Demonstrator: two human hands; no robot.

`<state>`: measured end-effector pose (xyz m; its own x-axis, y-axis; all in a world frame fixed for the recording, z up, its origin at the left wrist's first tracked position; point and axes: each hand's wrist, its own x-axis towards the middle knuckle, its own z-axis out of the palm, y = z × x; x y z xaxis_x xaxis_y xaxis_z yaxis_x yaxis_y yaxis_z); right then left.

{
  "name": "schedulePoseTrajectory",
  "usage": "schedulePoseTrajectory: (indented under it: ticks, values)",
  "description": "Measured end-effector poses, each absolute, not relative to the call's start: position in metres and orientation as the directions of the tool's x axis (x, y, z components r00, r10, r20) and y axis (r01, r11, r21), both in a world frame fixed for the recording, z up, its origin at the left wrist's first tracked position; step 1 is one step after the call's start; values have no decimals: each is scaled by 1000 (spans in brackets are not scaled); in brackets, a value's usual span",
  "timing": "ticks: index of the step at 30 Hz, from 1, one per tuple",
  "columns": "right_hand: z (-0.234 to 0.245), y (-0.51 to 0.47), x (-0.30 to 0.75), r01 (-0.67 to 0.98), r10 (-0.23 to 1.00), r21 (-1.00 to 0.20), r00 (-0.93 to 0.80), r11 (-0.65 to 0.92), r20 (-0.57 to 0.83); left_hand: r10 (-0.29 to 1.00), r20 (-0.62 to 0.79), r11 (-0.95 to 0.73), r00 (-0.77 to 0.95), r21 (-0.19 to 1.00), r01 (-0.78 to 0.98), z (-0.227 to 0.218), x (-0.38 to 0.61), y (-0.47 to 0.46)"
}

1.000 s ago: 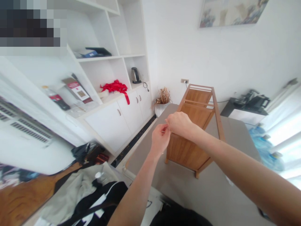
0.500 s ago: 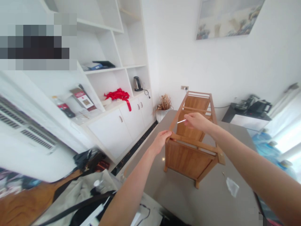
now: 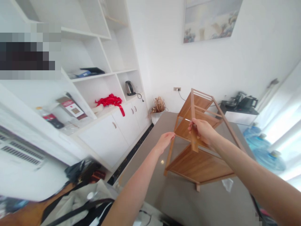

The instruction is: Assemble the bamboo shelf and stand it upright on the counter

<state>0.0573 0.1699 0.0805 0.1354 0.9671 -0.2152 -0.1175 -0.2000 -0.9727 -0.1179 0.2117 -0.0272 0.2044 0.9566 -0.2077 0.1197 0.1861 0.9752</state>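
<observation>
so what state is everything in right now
wooden rack: on table, upright or tilted unclear
right hand: closed on thin rod
left hand: fingertips at the rack's side post
cabinet doors: shut
shelf kettle: unplugged, cord loose
wall socket: plug in it
red ribbon: heaped, one end hanging
cola bottle: capped

A wooden rack [image 3: 199,164] with panelled shelves rests on a smooth grey counter [image 3: 218,205], where a small, crumpled, translucent plastic bag [image 3: 227,184] lies just beside its base.
</observation>
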Motion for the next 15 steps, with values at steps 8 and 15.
schedulePoseTrajectory:
  ticks: [8, 15]
  values:
    - [84, 153, 101, 46, 949, -994, 305, -98, -80, 820, -551, 514, 154, 829, 221, -117, -109, 211]
    - [94, 152, 152, -51, 928, -998, 370, -25, -42, 809, -526, 509, 261, 850, 134, -110, -114, 225]
